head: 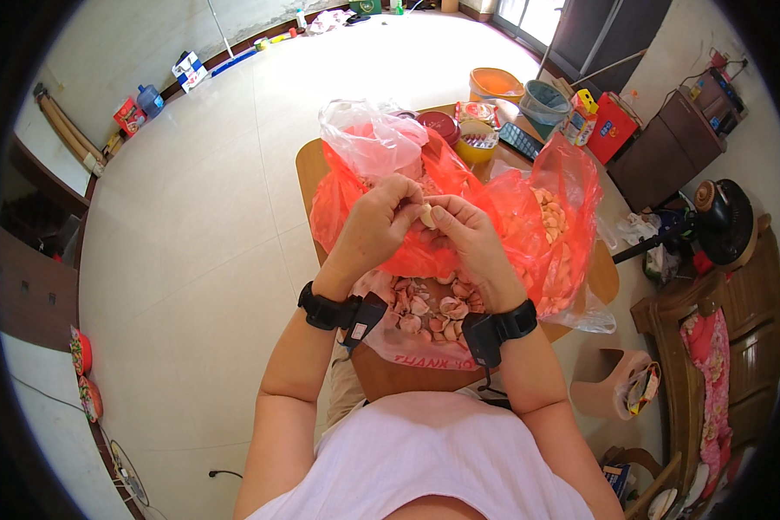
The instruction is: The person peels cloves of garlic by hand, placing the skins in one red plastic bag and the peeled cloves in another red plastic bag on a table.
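Observation:
Between my two hands is a pale garlic clove [427, 216], pinched by the fingertips of both. My left hand [387, 209] comes at it from the left, with thumb and index finger on it. On the other side my right hand [460, 224] grips it with thumb and forefinger. Below the wrists, unpeeled garlic cloves [454, 308] lie on a clear plastic bag with red print. Under and behind my hands sits a red plastic bag [338, 208] of papery skins. To the right, another red bag [575, 188] holds many peeled garlic cloves [549, 218].
The wooden table [309, 159] carries the bags. At its far end stand a dark red lid [439, 125], a yellow tub [476, 144] and a black phone-like device [520, 142]. Beyond are an orange bucket [494, 83] and a grey-green bin [545, 103]. A black fan [728, 224] stands at right.

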`<state>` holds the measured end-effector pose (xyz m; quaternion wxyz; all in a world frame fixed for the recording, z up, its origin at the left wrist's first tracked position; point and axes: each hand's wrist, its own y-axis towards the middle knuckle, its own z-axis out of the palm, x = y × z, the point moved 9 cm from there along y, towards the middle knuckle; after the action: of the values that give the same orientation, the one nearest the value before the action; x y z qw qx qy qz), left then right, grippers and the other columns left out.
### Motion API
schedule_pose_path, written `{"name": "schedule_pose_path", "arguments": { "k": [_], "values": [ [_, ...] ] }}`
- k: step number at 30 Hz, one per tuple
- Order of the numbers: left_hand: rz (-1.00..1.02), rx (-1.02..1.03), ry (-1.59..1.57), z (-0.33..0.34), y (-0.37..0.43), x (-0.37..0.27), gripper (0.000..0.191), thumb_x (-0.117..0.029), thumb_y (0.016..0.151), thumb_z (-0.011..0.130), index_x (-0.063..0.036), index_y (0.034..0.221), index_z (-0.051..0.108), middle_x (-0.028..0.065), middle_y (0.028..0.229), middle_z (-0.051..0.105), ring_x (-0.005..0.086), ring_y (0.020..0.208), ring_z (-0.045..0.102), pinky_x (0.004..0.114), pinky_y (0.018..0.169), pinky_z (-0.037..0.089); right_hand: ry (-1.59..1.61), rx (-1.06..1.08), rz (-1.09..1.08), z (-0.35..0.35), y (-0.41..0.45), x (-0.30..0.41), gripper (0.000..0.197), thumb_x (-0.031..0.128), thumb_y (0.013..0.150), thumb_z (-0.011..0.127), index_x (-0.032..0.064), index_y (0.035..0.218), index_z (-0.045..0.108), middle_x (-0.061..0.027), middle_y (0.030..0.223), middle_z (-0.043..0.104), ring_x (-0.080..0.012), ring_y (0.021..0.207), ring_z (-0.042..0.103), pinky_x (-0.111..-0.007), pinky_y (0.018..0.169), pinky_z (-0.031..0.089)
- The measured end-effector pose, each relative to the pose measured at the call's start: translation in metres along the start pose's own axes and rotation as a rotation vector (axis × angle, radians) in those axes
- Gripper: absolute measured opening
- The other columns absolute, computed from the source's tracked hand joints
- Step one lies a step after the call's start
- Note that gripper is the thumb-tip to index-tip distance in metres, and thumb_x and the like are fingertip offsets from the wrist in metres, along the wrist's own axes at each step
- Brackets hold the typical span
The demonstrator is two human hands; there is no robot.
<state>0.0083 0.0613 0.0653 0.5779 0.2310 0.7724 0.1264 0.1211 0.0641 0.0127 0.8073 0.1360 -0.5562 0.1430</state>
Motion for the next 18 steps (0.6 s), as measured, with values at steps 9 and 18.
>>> {"name": "schedule_pose_path", "arguments": {
  "k": [9, 18],
  "values": [
    [-0.059, -0.053, -0.033, 0.003, -0.006, 0.015, 0.008, 0.003, 0.084, 0.055, -0.0003, 0.090, 0.051, 0.0112, 0.082, 0.056, 0.0204, 0.073, 0.056, 0.029, 0.067, 0.046, 0.094, -0.048, 0.031, -0.003, 0.004, -0.003, 0.019, 0.017, 0.094, 0.053, 0.0023, 0.104, 0.057, -0.0052, 0.092, 0.064, -0.0081, 0.076, 0.060, -0.021, 0.064, 0.048],
    [0.074, -0.171, -0.092, -0.001, -0.008, -0.003, 0.007, 0.005, 0.087, 0.050, -0.0002, 0.090, 0.049, 0.0087, 0.081, 0.053, 0.0145, 0.070, 0.051, 0.025, 0.064, 0.044, 0.463, -0.242, 0.036, -0.022, 0.009, -0.019, 0.015, 0.019, 0.094, 0.053, 0.0056, 0.101, 0.056, -0.0040, 0.088, 0.064, -0.0083, 0.072, 0.059, -0.022, 0.057, 0.049]
  ]
}}
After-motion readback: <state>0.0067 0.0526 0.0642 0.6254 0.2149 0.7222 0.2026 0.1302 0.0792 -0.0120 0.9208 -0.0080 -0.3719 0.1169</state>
